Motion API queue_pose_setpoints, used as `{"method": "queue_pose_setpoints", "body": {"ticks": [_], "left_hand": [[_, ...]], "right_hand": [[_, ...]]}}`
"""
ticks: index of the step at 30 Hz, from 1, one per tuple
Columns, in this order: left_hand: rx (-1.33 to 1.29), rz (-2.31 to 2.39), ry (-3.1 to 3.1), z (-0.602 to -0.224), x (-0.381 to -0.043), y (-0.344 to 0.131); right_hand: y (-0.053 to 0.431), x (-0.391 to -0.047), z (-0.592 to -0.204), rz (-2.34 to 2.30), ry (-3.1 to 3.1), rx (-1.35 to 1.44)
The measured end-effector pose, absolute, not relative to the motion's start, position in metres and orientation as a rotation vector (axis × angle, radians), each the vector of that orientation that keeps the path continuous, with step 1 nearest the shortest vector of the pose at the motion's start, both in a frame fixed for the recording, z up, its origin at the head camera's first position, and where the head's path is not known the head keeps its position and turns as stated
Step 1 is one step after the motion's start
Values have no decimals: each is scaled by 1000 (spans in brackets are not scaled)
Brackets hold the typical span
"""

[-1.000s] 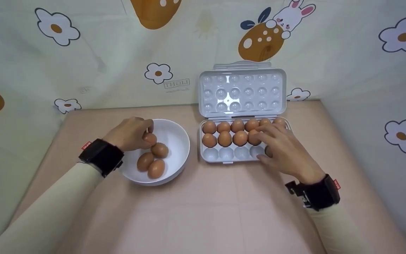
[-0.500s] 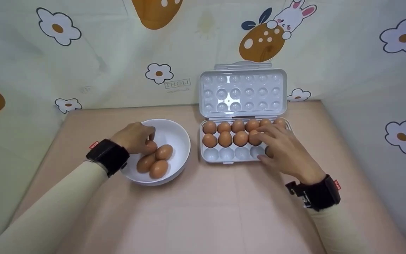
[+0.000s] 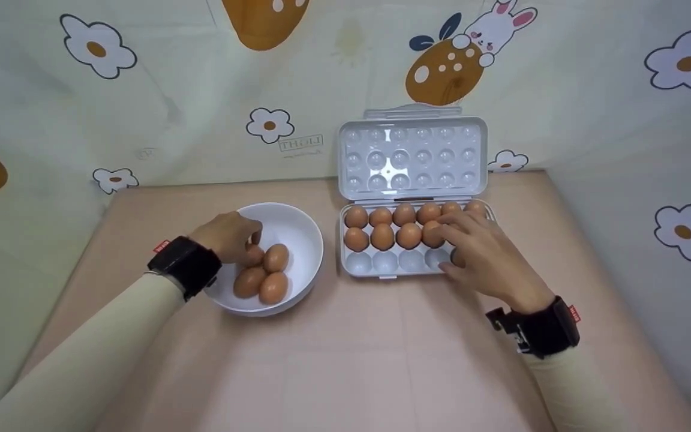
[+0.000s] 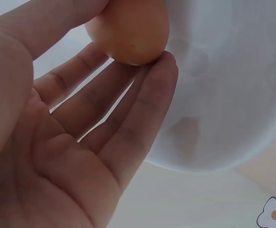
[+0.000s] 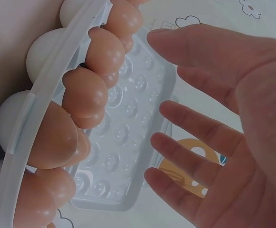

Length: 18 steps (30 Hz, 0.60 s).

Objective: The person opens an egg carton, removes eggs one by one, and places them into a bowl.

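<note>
In the head view my left hand (image 3: 228, 237) reaches into a white bowl (image 3: 306, 279), thumb and fingers around a brown egg (image 3: 254, 255). The left wrist view has this egg (image 4: 131, 33) pinched between the thumb and the fingertips. Other brown eggs (image 3: 273, 288) lie beside it in the bowl. My right hand (image 3: 483, 258) hovers over the right end of a white egg carton (image 3: 387, 275), fingers spread. From the right wrist, the hand (image 5: 214, 118) appears apart from the carton's eggs (image 5: 85, 92). It partly hides eggs at that end.
Behind the carton its dimpled lid (image 3: 412, 159) stands raised. Eggs fill the visible cups of the two back rows; several front cups (image 3: 385, 261) are bare. A pink cloth covers the table (image 3: 345, 360), with a printed curtain (image 3: 189, 90) behind.
My left hand has lowered the egg into the bowl and shifted slightly right. The other eggs in the bowl have rolled a little. My right hand stays put.
</note>
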<state>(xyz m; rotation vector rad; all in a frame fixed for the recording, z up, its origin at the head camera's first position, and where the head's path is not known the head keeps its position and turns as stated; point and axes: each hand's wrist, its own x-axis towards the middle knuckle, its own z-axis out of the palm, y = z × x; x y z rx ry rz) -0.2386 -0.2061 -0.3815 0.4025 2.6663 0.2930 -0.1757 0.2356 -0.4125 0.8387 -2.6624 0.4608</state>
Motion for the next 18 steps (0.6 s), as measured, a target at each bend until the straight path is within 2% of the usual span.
{"method": "queue_pose_setpoints", "body": {"ticks": [9, 18], "left_hand": [[450, 278, 2690, -369, -235, -200], [687, 514, 2835, -354, -220, -171]], "right_hand": [[241, -178, -414, 470, -2516, 930], [248, -178, -409, 498, -2515, 930]]}}
